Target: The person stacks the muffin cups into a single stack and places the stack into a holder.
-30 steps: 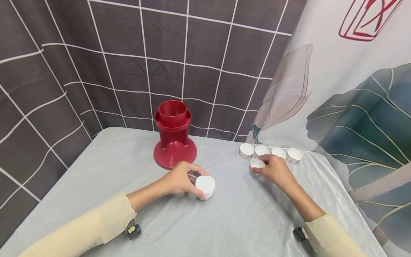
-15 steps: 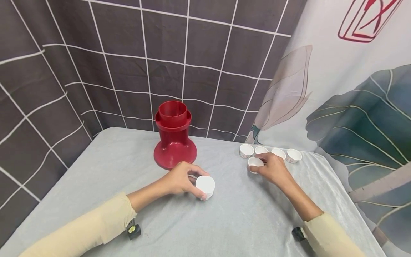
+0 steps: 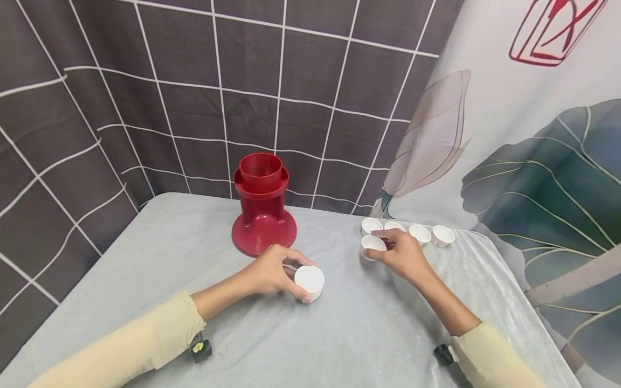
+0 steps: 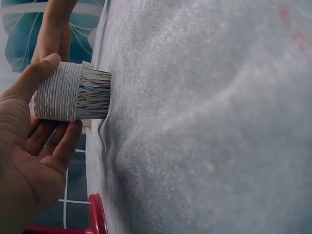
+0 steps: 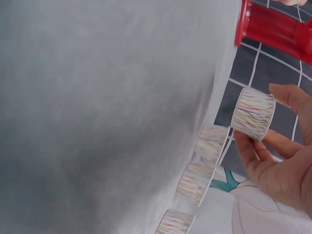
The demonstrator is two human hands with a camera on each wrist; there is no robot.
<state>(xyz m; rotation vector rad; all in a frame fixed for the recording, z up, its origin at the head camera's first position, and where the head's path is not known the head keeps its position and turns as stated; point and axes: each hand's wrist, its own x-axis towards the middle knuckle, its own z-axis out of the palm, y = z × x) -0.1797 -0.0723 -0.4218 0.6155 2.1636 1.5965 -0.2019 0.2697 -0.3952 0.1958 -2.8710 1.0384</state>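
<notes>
My left hand [image 3: 273, 271] holds a stack of small paper baking cups [image 3: 309, 280] between thumb and fingers. In the left wrist view the stacked rims [image 4: 56, 95] are uppermost, and the patterned base meets the cloth. My right hand [image 3: 404, 255] pinches a single paper baking cup [image 3: 373, 246], mouth up, just in front of the row's left end. Its wavy coloured lines [image 5: 252, 114] show in the right wrist view, where it looks raised off the cloth. Behind it, several matching cups [image 3: 443, 235] stand in a row; my right fingers partly cover one.
A red plastic stand [image 3: 263, 229] with a round base and an open tube on top stands at the back, left of centre. Grey cloth [image 3: 339, 345] covers the table. A dark checked curtain [image 3: 252, 70] and a leaf-patterned one [image 3: 543, 178] hang behind.
My right hand has carried its cup to the left, from in front of the row's second cup towards the leftmost one. The left hand and its stack have stayed in place.
</notes>
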